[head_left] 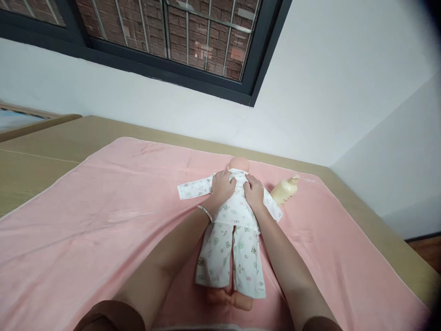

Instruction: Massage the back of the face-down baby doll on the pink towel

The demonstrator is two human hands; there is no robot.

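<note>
A baby doll [237, 207] in a white top and trousers with a small print lies stretched out, its bald head [239, 163] away from me and its bare feet [241, 301] toward me. Its face is not visible. My left hand [222, 187] rests on the doll's upper body by the left shoulder, fingers laid over the cloth and thumb toward the middle. On the opposite shoulder lies my right hand [254, 191], fingers likewise over the top. Both sleeves of the doll spread outward, and its hands do not show.
A pale yellow pump bottle [285, 189] lies tipped on its side right of the doll. Beneath everything is a pink blanket [120, 207] on a wooden surface [365, 211]. A white wall [296, 115] and a barred, dark-framed window [253, 92] stand behind.
</note>
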